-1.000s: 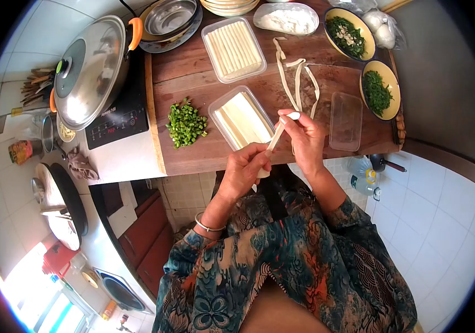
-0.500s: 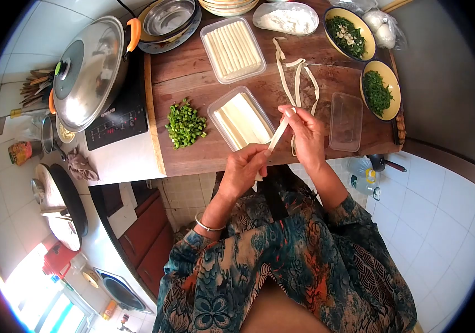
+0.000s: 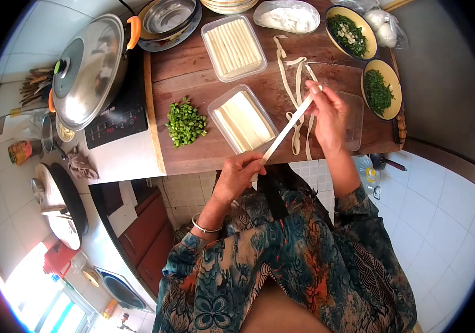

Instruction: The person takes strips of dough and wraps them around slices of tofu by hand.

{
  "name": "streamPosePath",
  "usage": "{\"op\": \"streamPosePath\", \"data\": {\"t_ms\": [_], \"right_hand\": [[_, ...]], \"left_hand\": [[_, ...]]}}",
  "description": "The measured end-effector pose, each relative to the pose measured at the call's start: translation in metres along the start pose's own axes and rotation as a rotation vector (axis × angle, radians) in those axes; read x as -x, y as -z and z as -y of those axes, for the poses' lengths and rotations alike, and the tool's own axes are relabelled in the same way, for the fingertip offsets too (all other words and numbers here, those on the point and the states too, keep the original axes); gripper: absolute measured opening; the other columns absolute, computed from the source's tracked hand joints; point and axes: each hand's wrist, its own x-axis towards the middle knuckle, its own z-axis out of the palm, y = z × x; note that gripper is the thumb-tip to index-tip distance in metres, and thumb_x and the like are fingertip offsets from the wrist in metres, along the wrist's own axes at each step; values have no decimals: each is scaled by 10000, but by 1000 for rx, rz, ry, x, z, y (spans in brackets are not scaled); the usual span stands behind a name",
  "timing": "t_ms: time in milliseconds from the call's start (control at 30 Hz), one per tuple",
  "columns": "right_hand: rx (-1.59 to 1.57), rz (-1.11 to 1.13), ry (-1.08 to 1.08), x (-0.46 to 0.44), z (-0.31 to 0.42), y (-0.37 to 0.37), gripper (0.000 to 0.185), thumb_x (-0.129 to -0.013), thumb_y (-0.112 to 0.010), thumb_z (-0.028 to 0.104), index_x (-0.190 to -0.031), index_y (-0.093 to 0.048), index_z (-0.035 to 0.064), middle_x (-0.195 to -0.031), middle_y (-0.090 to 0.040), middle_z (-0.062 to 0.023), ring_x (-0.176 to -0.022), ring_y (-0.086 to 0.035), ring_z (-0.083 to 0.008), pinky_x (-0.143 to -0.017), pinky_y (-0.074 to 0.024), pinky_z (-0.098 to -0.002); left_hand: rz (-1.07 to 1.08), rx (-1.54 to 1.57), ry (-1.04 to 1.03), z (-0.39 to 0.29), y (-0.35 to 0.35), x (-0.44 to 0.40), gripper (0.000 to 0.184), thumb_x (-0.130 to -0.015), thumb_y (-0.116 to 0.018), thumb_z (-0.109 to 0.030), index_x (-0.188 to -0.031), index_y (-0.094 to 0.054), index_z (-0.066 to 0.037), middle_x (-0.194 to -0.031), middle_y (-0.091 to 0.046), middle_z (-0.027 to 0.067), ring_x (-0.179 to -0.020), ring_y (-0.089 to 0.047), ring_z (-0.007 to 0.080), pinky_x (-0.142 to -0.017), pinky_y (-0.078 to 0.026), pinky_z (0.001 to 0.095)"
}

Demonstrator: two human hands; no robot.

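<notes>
From the left, we see a lidded pot [image 3: 88, 72], then chopped green pieces [image 3: 186, 123] on the tabletop [image 3: 176, 80]. Next, flat pale slabs [image 3: 243, 123] lie in a plastic box [image 3: 214, 113]. At the near edge we see the left hand [image 3: 241, 175] pinched on one end of a pale strip [image 3: 288, 134], which slants, taut, far and right to the right hand [image 3: 329, 116], thumb and fingers clamped on it. Beyond lie loose strips [image 3: 286, 80]; at far right, two bowls [image 3: 396, 90] hold greens.
</notes>
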Motion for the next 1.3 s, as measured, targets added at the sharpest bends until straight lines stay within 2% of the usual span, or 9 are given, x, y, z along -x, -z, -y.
{"op": "streamPosePath", "data": {"t_ms": [200, 333, 800, 1100, 1300], "right_hand": [[-16, 23, 72, -19, 11, 6, 219, -886, -565, 203, -964, -650, 18, -705, -592, -18, -581, -517, -61, -531, -420, -191], [29, 14, 44, -26, 21, 4, 222, -882, -566, 212, -952, -656, 21, -720, -596, -31, -601, -537, -70, -540, -436, -200], [15, 10, 77, -46, 26, 12, 222, -890, -553, 189, -973, -646, 6, -792, -609, -45, -695, -565, -93, -575, -460, -216], [46, 4, 166, -73, 48, 20, 230, -903, -526, 178, -997, -636, -2, -785, -609, -42, -711, -564, -102, -610, -475, -244], [60, -17, 199, -96, 52, 26, 223, -897, -530, 170, -991, -642, 2, -792, -618, -63, -713, -580, -125, -611, -496, -254]], "left_hand": [[8, -8, 3, 6, 5, 0, 176, -887, -557, -154, -965, -630, -16, -735, -640, 13, -545, -485, 19, -448, -396, 159], [5, -10, 4, 12, 7, 0, 168, -888, -552, -149, -962, -629, -20, -742, -639, 13, -551, -481, 19, -459, -397, 156], [-31, -21, 9, 20, 12, 4, 173, -881, -555, -132, -941, -619, 17, -738, -620, 31, -556, -496, 43, -463, -410, 172], [6, 33, -57, 35, 24, 19, 200, -902, -525, -135, -941, -605, 45, -740, -596, 37, -666, -542, 94, -626, -458, 232], [33, 3, -79, 51, 32, 23, 196, -912, -511, -126, -966, -590, 46, -728, -591, 39, -664, -530, 90, -631, -447, 229]]}}
